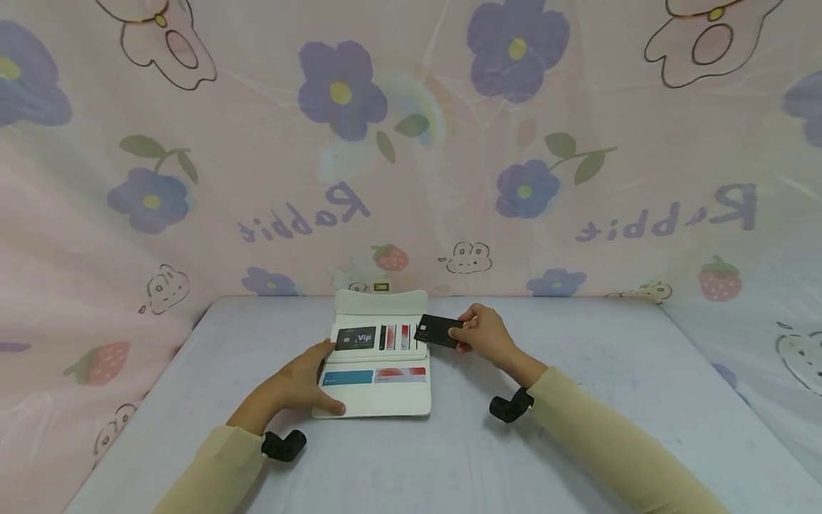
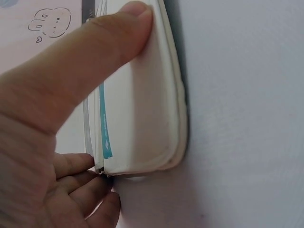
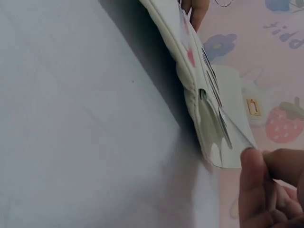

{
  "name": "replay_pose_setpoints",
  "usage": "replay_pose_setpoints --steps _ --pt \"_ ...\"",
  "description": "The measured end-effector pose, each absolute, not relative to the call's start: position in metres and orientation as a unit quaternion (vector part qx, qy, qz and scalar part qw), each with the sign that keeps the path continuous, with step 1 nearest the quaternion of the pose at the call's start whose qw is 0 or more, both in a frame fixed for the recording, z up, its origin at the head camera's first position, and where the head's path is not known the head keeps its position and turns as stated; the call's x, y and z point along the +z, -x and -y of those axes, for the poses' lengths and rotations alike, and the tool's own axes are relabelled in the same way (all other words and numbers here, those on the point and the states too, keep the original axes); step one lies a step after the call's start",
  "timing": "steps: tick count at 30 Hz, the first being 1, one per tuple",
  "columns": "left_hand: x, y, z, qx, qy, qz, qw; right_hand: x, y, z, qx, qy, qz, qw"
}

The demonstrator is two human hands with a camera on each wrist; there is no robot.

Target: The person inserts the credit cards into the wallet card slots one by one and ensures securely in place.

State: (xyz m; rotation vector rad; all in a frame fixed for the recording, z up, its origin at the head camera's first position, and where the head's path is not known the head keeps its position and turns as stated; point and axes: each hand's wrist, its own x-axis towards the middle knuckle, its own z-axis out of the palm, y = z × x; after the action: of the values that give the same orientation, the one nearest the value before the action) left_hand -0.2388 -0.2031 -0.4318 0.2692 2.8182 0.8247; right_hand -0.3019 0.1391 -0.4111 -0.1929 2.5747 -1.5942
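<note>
A white wallet (image 1: 385, 401) lies unfolded on the table, its flap at the far end. My left hand (image 1: 295, 378) grips its left side, the thumb (image 2: 121, 35) across the near panel and the fingers (image 2: 90, 190) at the edge. Between the thumb and fingers of my right hand (image 1: 491, 339) is a black card (image 1: 439, 330), its left end at the wallet's right edge by the upper slots. The right wrist view shows this card nearly edge-on. A dark Vip card (image 1: 356, 338) sits in the upper panel; a blue card (image 1: 347, 378) and a red-and-white card (image 1: 399, 375) show lower down.
The white-covered table (image 1: 578, 442) reaches back to a pink printed curtain (image 1: 424, 178). A gold clasp (image 1: 382, 287) shows at the top of the wallet's flap. Black wrist cameras (image 1: 285, 445) hang from both sleeves above the tabletop.
</note>
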Motion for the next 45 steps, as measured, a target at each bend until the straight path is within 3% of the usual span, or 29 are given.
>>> replay_pose_setpoints --steps 7,34,45 --pt "-0.432 0.239 0.204 0.282 -0.093 -0.950 0.097 -0.411 0.304 -0.140 -0.496 0.069 -0.866 -0.017" --pt "-0.431 0.236 0.208 0.281 -0.105 -0.949 0.095 -0.421 0.306 -0.133 -0.553 -0.002 -0.831 0.064" --pt "-0.429 0.237 0.205 0.284 -0.101 -0.948 0.100 -0.412 0.304 -0.136 -0.448 0.096 -0.889 -0.011"
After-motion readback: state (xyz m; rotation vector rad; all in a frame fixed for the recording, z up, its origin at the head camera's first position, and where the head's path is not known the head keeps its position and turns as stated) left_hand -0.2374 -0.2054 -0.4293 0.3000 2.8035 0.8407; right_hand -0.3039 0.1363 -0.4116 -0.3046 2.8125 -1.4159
